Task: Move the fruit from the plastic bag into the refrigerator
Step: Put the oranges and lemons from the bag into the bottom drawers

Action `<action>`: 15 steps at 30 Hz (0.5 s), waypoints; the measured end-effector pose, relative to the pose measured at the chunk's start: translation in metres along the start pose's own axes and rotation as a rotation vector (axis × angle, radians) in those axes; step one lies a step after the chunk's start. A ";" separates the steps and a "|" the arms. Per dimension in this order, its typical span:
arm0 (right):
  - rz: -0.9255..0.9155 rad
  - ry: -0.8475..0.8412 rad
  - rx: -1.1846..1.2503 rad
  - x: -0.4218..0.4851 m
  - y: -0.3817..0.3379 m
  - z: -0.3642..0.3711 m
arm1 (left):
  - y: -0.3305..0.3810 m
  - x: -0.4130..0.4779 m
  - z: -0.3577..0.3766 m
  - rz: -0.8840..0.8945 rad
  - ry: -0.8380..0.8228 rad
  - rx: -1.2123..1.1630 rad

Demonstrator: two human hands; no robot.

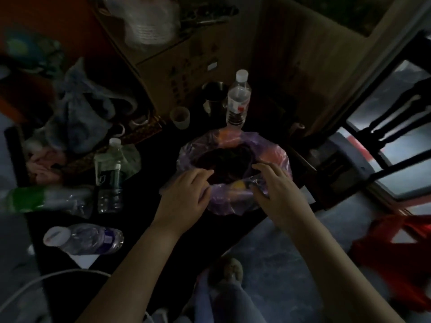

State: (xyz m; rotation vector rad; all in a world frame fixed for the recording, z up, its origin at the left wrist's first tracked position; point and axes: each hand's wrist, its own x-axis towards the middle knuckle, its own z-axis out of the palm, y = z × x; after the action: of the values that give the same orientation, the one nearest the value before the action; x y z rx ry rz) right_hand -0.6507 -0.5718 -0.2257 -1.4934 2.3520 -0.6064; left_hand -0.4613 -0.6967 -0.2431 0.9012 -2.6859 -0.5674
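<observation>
So the biggest thing here is the cardboard box [186, 66] at the back of a dark table [151, 183], and it's really dim, so take the details with a grain of salt. Off to the right there's a black chair [382, 127], with a red bag [401, 252] on the floor below it. On the left of the table sits a crumpled bluish bag [81, 113].

Middle of the table: the plastic bag [224, 203]. It's translucent purple and its mouth is open toward the camera. The fruit [240, 184] is in there, showing as yellow and orange blobs through the plastic around the rim. The stuff in the centre is just a dark mass, can't make it out.

Both hands are at the near edge of the bag. The left hand [184, 197] has its fingers bent, with the tips at the rim. Honestly can't tell if it's pinching the plastic or only touching it. The right hand [277, 190] has its fingers spread and a bit bent, resting on the plastic without gripping anything.

Smaller stuff: a clear water bottle [238, 101] stands right behind the bag, another bottle [88, 238] lies on its side near left, a metal mug [214, 96] sits beside the standing bottle, and there's a small pale cup [180, 117] just left of that.
</observation>
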 end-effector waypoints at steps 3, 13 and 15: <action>-0.042 -0.064 -0.012 0.029 0.015 0.011 | -0.006 0.019 0.020 -0.069 -0.052 -0.005; -0.114 -0.280 -0.034 0.123 0.048 0.060 | -0.032 0.051 0.067 -0.237 -0.124 -0.061; -0.139 -0.302 -0.046 0.140 0.050 0.069 | -0.035 0.052 0.072 -0.259 -0.123 -0.077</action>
State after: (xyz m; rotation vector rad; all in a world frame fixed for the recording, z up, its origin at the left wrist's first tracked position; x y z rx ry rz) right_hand -0.7173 -0.6930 -0.3129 -1.6503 2.0596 -0.3310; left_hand -0.5092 -0.7343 -0.3164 1.2399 -2.6492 -0.7994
